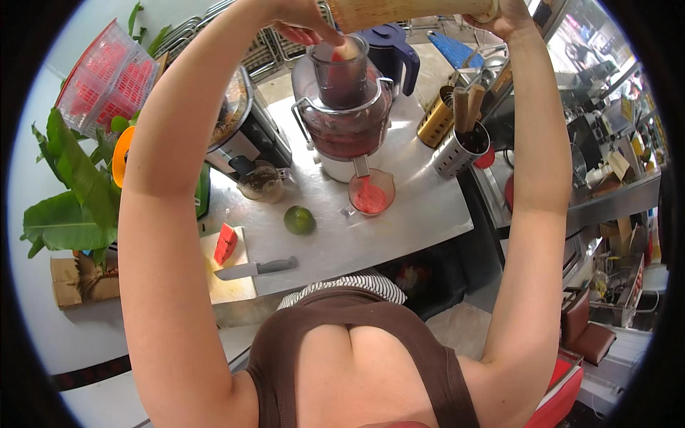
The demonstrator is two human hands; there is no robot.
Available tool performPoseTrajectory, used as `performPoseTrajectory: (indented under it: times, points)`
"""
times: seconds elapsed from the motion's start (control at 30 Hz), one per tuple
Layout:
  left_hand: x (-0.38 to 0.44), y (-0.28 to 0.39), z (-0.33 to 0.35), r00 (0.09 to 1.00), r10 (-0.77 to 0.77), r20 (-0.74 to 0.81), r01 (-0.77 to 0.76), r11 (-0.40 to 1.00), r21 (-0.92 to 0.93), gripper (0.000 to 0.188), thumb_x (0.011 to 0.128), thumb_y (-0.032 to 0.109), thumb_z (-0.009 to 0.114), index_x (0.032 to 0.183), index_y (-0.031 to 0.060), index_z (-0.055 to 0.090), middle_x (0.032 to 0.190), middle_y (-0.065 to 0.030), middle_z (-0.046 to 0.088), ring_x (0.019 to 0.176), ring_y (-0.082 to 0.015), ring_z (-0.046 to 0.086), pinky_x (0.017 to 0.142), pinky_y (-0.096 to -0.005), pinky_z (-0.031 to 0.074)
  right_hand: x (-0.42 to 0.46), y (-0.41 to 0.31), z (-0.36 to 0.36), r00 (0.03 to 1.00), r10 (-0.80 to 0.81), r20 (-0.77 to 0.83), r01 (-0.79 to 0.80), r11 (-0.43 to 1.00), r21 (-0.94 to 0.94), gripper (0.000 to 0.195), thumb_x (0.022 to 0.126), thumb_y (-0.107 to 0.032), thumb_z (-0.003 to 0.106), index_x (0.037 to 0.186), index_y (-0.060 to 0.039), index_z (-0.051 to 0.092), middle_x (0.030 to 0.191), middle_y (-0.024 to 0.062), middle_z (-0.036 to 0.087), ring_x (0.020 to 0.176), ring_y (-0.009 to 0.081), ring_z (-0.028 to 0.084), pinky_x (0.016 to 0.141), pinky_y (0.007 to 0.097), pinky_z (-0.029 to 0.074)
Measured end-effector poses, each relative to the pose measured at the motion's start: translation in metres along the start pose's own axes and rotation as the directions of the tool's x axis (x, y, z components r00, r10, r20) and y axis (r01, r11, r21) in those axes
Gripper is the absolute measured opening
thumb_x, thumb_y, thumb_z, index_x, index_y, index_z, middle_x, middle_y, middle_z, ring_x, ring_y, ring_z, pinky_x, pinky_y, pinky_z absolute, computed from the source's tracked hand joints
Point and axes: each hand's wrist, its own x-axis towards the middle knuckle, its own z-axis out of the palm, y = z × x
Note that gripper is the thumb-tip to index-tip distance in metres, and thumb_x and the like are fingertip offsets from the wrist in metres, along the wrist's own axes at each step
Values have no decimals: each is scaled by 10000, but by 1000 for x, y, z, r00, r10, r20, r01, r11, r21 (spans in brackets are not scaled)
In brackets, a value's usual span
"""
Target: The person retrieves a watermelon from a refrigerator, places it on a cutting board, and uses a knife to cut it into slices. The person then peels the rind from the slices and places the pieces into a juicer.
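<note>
My left hand (307, 27) is above the juicer's feed tube (341, 77), one fingertip touching a red-and-pale fruit piece (347, 52) in its mouth. My right hand (500, 21) grips one end of a thick, pale wooden cylinder (406, 13), held crosswise above the juicer (348, 123). Red juice runs from the metal spout (361, 166) into a clear cup (392, 184), with foamy juice inside. A green citrus fruit (299, 220) lies left of the cup. A watermelon piece (226, 243) rests on the cutting board (235, 291), beside a grey-handled knife (275, 265).
A second appliance (235, 155) stands left, near a clear jug (262, 184) with dark residue. A purple-blue pitcher (388, 48) is behind the juicer. Right are gold (433, 117) and silver (455, 155) perforated utensil holders. The metal table's front edge (369, 262) is near my body.
</note>
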Motion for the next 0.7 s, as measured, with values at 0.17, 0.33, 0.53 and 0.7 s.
performPoseTrajectory:
  times: [0.17, 0.33, 0.53, 0.7]
  points:
    - [-43, -47, 4, 994, 81, -68, -88, 990, -108, 401, 789, 359, 701, 1022, 36, 659, 838, -10, 643, 752, -82, 589, 639, -239, 502, 15, -4, 18, 984, -154, -91, 126, 959, -255, 326, 785, -458, 558, 865, -148, 624, 718, 36, 601, 592, 168, 591, 497, 326, 477]
    - [-158, -107, 71, 990, 120, 72, -58, 818, -573, 374, 793, 176, 713, 1092, -14, 595, 926, -33, 637, 835, -90, 584, 754, -241, 487, 4, -35, 115, 933, -353, 75, 226, 411, -883, 550, 720, -454, 654, 1041, -8, 639, 915, 132, 640, 743, 264, 620, 600, 399, 498]
    - [-274, -188, 213, 930, -82, 358, 350, 493, -796, 363, 813, 166, 718, 1090, -13, 569, 886, -16, 620, 825, -76, 563, 747, -226, 470, 7, 12, 204, 979, -57, 195, 193, -50, -980, 501, 680, -415, 668, 955, 4, 683, 883, 177, 669, 800, 252, 629, 727, 351, 496]
    - [-347, -218, 315, 825, -331, 459, 557, 331, -762, 417, 842, 289, 683, 1133, 20, 554, 890, -3, 610, 790, -77, 557, 677, -237, 458, -8, 66, 178, 943, -231, 240, 282, 171, -944, 389, 749, -364, 653, 905, -9, 689, 827, 116, 673, 781, 176, 621, 721, 300, 483]
